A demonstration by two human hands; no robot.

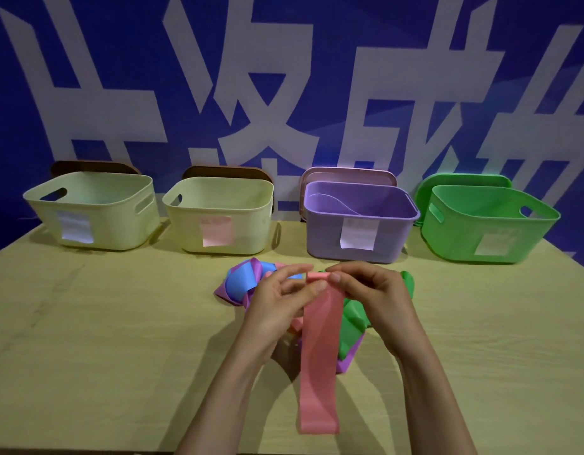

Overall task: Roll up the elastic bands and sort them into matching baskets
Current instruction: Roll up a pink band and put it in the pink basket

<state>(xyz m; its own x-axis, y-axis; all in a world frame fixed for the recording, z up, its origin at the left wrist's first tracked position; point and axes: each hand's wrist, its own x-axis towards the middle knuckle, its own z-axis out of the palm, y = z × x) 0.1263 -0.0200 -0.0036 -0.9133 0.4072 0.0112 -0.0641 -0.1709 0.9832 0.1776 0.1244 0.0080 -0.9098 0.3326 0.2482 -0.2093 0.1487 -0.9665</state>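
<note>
A pink elastic band point(318, 356) hangs down from both my hands over the table. My left hand point(277, 300) and my right hand point(369, 290) pinch its folded top end between thumbs and fingertips. Behind and under my hands lies a heap of bands: blue point(244, 277), purple point(231, 295) and green point(353, 323). Four baskets stand in a row at the back: a cream one with a white label point(119, 231), a cream one with a pink label point(247, 234), a purple one point(323, 238) and a green one point(454, 238).
The wooden table point(103, 339) reaches to a blue wall with large white characters. Lids lean behind the baskets. The table's front edge runs along the bottom of the view.
</note>
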